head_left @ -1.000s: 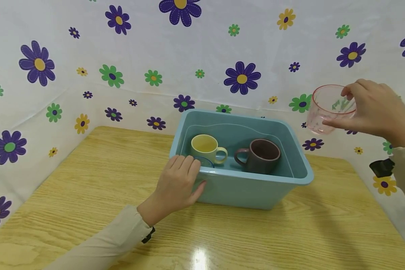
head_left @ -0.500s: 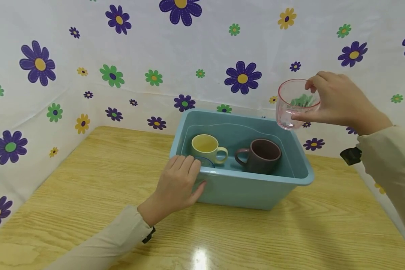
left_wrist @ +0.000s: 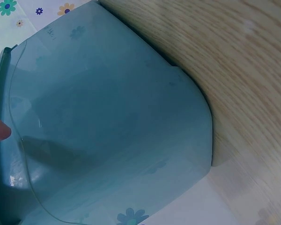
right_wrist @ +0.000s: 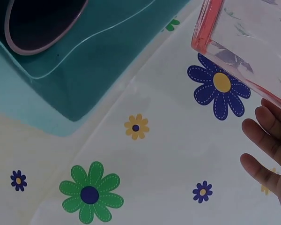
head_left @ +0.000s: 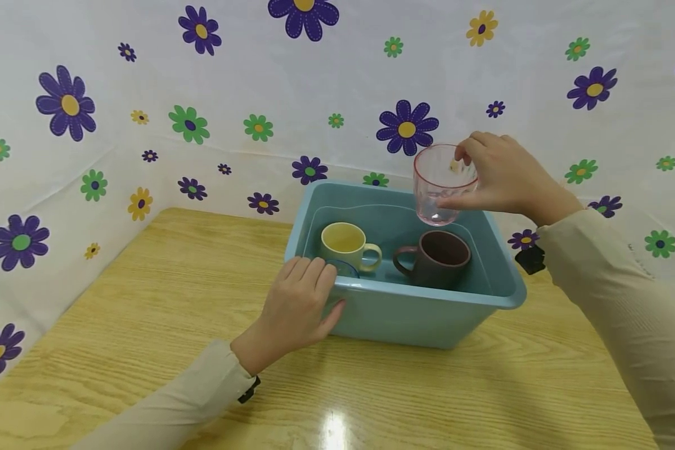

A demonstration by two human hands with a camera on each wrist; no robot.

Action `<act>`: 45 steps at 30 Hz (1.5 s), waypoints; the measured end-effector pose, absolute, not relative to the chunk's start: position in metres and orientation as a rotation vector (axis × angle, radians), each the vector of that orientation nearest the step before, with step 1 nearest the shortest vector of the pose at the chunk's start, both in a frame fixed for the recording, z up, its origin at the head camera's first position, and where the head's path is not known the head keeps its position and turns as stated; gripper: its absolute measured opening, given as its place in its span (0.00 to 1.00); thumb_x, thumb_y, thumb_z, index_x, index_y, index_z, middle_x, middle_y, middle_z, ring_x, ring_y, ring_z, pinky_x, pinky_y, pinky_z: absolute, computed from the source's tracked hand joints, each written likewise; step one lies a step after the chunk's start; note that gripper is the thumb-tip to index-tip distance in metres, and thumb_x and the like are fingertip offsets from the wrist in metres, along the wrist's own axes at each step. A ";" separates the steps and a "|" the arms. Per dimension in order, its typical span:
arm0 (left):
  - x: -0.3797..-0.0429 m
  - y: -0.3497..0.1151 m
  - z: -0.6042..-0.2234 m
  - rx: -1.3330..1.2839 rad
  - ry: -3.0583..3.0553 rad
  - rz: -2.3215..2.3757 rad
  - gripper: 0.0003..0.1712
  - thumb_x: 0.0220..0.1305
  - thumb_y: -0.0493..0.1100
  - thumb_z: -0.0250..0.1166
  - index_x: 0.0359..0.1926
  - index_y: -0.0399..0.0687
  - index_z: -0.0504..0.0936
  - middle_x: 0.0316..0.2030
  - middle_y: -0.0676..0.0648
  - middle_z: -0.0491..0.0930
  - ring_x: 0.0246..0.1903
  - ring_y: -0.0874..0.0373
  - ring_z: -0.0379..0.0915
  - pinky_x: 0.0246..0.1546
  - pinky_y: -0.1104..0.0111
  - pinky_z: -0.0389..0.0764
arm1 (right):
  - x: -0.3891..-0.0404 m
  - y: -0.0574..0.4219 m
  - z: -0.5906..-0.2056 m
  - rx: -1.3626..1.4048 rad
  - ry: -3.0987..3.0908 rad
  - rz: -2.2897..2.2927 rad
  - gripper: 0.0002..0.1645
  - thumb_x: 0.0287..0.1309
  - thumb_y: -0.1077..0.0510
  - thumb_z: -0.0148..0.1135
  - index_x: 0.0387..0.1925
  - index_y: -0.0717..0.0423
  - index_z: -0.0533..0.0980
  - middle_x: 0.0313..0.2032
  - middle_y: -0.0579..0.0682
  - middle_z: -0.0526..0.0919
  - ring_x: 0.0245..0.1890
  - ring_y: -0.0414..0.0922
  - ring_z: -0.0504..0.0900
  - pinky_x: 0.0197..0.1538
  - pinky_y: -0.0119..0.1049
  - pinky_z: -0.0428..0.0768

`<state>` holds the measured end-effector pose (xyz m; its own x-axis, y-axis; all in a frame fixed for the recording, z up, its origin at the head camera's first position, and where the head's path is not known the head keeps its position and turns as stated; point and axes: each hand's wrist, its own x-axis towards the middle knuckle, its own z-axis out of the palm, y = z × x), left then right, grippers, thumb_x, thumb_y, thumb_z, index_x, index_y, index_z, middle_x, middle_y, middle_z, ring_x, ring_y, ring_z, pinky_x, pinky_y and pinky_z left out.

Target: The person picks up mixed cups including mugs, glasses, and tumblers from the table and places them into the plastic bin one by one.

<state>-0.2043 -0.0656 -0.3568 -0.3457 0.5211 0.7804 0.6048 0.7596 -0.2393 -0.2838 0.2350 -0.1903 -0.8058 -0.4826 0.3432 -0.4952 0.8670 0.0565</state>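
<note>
My right hand (head_left: 503,178) pinches a clear glass (head_left: 435,194) with a pinkish-red rim, thumb on the near side and fingers over the rim. The glass is upright above the back right part of a blue plastic bin (head_left: 399,319). My left hand (head_left: 298,303) grips the bin's near rim at its left end, fingers over the edge and thumb on the outer wall. Inside the bin stand a yellow mug (head_left: 343,244) and a dark brown mug (head_left: 441,259). A blue-rimmed clear glass (head_left: 345,269) is partly hidden behind the left hand and the rim.
The bin stands on a wooden table (head_left: 146,300). Behind and beside the table hangs a white cloth (head_left: 315,81) printed with flowers. In the right wrist view the dark mug (right_wrist: 42,23) lies near the bin's corner.
My right hand has carried the red-rimmed glass leftward, from right of the bin to above its back right part. The left hand has stayed on the rim.
</note>
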 end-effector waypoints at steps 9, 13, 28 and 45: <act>-0.204 -0.066 -0.356 -0.846 -2.020 -0.110 0.24 0.43 0.54 0.69 0.31 0.41 0.71 0.24 0.46 0.71 0.26 0.52 0.69 0.35 0.63 0.71 | -0.294 0.223 -0.203 0.745 -2.724 0.022 0.44 0.37 0.30 0.67 0.46 0.60 0.73 0.42 0.56 0.78 0.43 0.51 0.73 0.49 0.52 0.72; -0.204 -0.066 -0.356 -0.845 -2.023 -0.109 0.24 0.44 0.54 0.69 0.31 0.41 0.71 0.24 0.46 0.70 0.26 0.52 0.69 0.35 0.63 0.71 | -0.297 0.219 -0.209 0.750 -2.737 0.015 0.43 0.37 0.30 0.66 0.45 0.59 0.73 0.42 0.56 0.78 0.42 0.51 0.73 0.49 0.51 0.72; -0.204 -0.066 -0.356 -0.845 -2.023 -0.111 0.23 0.44 0.53 0.69 0.31 0.41 0.71 0.24 0.47 0.70 0.26 0.52 0.68 0.34 0.63 0.71 | -0.301 0.209 -0.227 0.841 -2.783 0.013 0.42 0.37 0.31 0.67 0.44 0.59 0.73 0.41 0.55 0.78 0.41 0.49 0.73 0.48 0.48 0.74; -0.205 -0.067 -0.358 -0.848 -2.004 -0.109 0.25 0.42 0.54 0.70 0.32 0.41 0.71 0.24 0.47 0.69 0.25 0.52 0.67 0.34 0.64 0.70 | -0.309 0.199 -0.255 1.093 -2.817 -0.035 0.44 0.35 0.30 0.68 0.45 0.59 0.74 0.40 0.53 0.79 0.39 0.48 0.75 0.48 0.46 0.77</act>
